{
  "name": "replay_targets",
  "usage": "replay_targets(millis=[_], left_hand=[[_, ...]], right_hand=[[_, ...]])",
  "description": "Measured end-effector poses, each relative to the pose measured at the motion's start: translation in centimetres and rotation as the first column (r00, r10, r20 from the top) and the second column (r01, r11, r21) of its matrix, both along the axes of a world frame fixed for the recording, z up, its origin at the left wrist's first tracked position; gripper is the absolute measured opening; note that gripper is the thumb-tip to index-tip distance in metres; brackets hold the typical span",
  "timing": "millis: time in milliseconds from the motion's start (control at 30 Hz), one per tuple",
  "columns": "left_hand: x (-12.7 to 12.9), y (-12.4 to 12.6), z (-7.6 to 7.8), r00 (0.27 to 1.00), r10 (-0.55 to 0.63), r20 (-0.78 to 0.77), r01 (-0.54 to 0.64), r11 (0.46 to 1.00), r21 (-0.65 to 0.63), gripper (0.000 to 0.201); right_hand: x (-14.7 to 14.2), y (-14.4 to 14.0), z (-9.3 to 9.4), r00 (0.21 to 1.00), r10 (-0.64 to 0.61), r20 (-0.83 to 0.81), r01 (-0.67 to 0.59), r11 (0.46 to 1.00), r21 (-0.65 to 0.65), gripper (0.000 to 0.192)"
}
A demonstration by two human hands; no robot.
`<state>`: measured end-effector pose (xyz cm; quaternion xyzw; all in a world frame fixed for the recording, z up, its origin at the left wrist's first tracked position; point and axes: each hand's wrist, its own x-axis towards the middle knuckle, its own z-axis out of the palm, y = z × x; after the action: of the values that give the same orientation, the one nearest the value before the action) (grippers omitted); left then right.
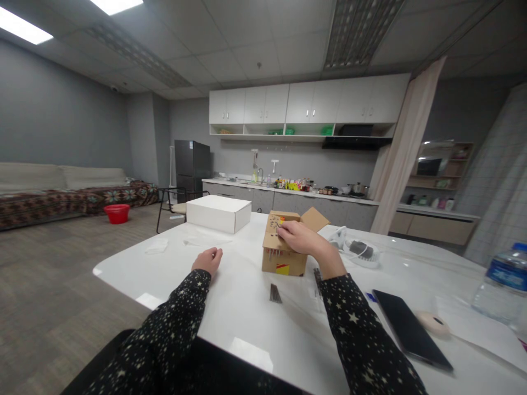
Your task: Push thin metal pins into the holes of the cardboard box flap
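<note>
Head-cam view down over a white table [247, 307] in a room w/ a kitchenette at the back. Both arms wear dark sleeves w/ small star print.

Right hand [300, 239] lies on top of a small brown cardboard box [284, 258], near the table's centre. Fingers [284, 232] are curled over the box's top front edge, palm down, touching the cardboard; can't tell if they pinch anything. One box flap stands open at the back right. Small pins or nails seem to stick through the box's top and front face, too small to be sure.

Left hand [208, 259] rests on the table, left of the box & apart from it. It's loosely closed into a soft fist, knuckles up, holding nothing that shows.

Just in front of the box, between the two forearms, lies a small bundle of thin dark metal rods [275, 293], flat on the table. A second bundle is partly hidden by the right wrist.

Farther back, left of the brown box, sits a closed white box [218, 213]. Behind the right hand is a white device w/ a cord [358, 249]. On the right side of the table: a black phone [409, 329] lying flat, a roll of tape [432, 322] beside it, and a water bottle [500, 285] w/ blue label at the far right edge.

On the floor at left, a red basin [117, 213] stands by a sofa.
</note>
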<state>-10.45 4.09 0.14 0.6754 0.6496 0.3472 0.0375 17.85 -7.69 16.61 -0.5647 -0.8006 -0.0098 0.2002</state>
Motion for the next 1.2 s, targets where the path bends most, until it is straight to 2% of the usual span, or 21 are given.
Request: replay_targets(millis=[467, 867, 1200], left_hand=[[-0.3, 0.6, -0.5, 1.0, -0.014, -0.006, 0.014, 1.0, 0.013, 0.037], [0.0, 0.0, 0.0, 1.0, 0.005, -0.002, -0.005, 1.0, 0.007, 0.036], [-0.3, 0.4, -0.4, 1.0, -0.01, 0.003, 0.01, 1.0, 0.017, 0.037]], right_hand=[[-0.3, 0.4, -0.4, 1.0, 0.012, -0.011, -0.012, 1.0, 0.0, 0.032], [0.8, 0.0, 0.2, 0.998, -0.055, -0.042, 0.055, 0.998, -0.018, 0.03], [1.7, 0.4, 0.2, 0.993, -0.108, -0.046, 0.107, 0.994, -0.039, 0.03]])
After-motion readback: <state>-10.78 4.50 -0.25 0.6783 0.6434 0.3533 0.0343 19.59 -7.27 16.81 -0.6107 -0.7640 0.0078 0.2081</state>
